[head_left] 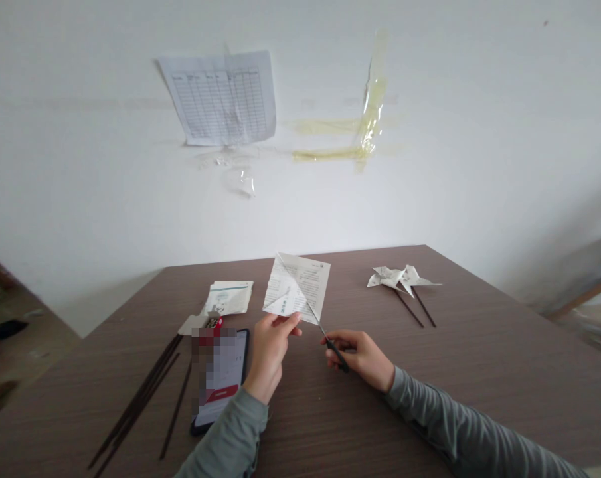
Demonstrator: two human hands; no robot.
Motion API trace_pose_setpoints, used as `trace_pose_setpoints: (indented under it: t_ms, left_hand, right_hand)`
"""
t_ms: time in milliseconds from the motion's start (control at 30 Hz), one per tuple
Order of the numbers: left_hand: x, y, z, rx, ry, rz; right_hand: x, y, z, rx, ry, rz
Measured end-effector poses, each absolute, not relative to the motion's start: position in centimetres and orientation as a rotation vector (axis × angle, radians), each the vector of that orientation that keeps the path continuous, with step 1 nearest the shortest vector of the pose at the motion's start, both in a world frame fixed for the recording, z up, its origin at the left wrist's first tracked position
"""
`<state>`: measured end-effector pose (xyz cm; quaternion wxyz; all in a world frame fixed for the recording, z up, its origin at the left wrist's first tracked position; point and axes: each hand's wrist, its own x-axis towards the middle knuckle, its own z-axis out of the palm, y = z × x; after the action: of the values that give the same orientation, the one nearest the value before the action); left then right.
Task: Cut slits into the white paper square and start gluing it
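Note:
My left hand (274,345) pinches the lower edge of a square sheet of printed paper (303,285), holding it up above the table. Diagonal crease or cut lines run across the sheet. In my right hand (357,355) is a pair of scissors with dark handles (339,358). Their blades point up and left, at the paper's lower right corner, along a diagonal line. I cannot tell how far the blades reach into the sheet. The fingers of my right hand partly cover the handles.
Pinwheels of folded paper (400,277) on dark sticks lie at the right. On the left are stacked paper squares (230,297), a small red box (213,325), a phone (225,378) and several dark sticks (143,392). The brown table (459,372) meets a white wall with a taped sheet (223,99).

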<state>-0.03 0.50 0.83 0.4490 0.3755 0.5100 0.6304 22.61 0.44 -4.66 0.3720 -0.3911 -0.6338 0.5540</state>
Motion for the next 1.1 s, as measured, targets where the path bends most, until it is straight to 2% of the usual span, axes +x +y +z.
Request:
trace_pose_setpoints:
  t_ms: [1100]
  left_hand:
    - [0.19, 0.33, 1.18, 0.917, 1.25, 1.533]
  right_hand:
    - [22.55, 0.47, -4.72, -0.988, -1.619, 1.396]
